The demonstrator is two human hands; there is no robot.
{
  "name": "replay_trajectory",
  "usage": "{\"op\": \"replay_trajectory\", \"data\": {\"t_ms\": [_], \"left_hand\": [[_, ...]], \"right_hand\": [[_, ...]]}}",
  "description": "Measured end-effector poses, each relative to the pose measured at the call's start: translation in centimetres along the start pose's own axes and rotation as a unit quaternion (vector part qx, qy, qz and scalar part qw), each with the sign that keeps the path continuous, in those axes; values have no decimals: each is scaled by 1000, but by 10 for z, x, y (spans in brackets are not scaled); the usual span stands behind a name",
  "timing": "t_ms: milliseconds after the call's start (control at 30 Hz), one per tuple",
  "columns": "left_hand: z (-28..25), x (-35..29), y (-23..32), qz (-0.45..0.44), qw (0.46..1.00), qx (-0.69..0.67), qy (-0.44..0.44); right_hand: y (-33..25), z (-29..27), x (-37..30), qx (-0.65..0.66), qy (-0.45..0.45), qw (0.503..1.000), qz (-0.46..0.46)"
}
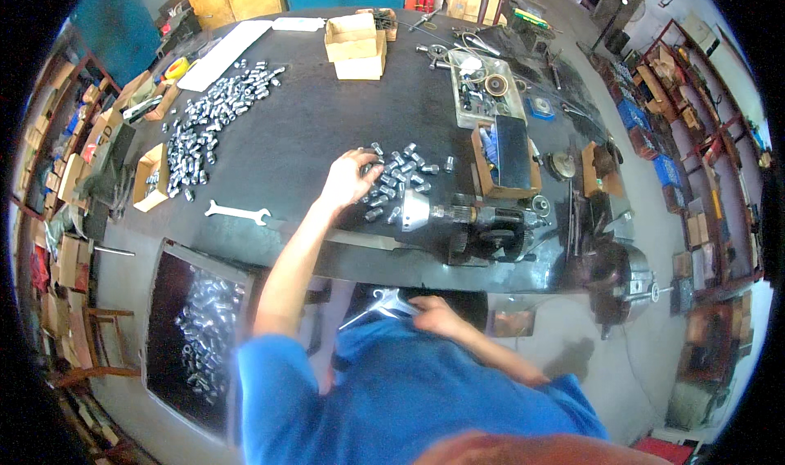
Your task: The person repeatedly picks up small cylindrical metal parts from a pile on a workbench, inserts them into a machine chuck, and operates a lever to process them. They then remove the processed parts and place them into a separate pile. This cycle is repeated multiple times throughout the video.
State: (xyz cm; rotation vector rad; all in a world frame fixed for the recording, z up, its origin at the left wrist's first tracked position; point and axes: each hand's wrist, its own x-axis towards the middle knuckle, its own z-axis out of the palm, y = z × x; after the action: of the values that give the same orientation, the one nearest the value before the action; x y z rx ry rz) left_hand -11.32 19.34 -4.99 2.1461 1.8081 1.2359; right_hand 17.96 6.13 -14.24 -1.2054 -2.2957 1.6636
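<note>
My left hand [350, 179] reaches over the bench to the near pile of small shiny metal fittings [406, 169]. Its thumb and fingers curl round one fitting at the pile's left edge, partly hidden by the fingers. Low in front of my body, my right hand [439, 316] is closed on a silver wrench [388, 304], whose grip end is covered by the fingers. Just right of the pile, a clamping fixture with a silver cone-shaped head [415, 211] lies along the bench's front. A double open-ended wrench [237, 213] rests on the bench left of my left forearm.
A larger heap of fittings [196, 138] spreads across the bench's left, beside a small cardboard box [151, 179]. A bin of fittings [204, 334] stands below at left. Boxes [360, 49] sit at the back; a plastic tray [486, 89] and a vise [625, 281] are at right.
</note>
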Motion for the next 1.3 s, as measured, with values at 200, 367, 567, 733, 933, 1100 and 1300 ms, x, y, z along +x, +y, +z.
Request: {"op": "replay_trajectory", "data": {"t_ms": [200,367,567,733,933,1100,1300], "left_hand": [[-20,16,-20,-119,991,-38,52],[27,19,-18,-81,994,46,-53],[28,5,-4,-51,995,78,-36],[35,3,-11,-24,996,81,10],[28,0,-13,-46,996,74,5],[28,3,-8,-58,996,60,-3],[33,6,-5,-56,997,61,-5]], "right_hand": [[-95,-84,-88,88,31,988,-125],[-177,-179,-118,393,-127,910,-19],[-242,-259,-27,-16,114,992,58],[-220,-281,84,-177,130,975,-9],[-251,-232,155,-277,144,950,25],[-272,-217,170,-288,188,938,32],[-239,-238,199,-490,177,850,-75]]}}
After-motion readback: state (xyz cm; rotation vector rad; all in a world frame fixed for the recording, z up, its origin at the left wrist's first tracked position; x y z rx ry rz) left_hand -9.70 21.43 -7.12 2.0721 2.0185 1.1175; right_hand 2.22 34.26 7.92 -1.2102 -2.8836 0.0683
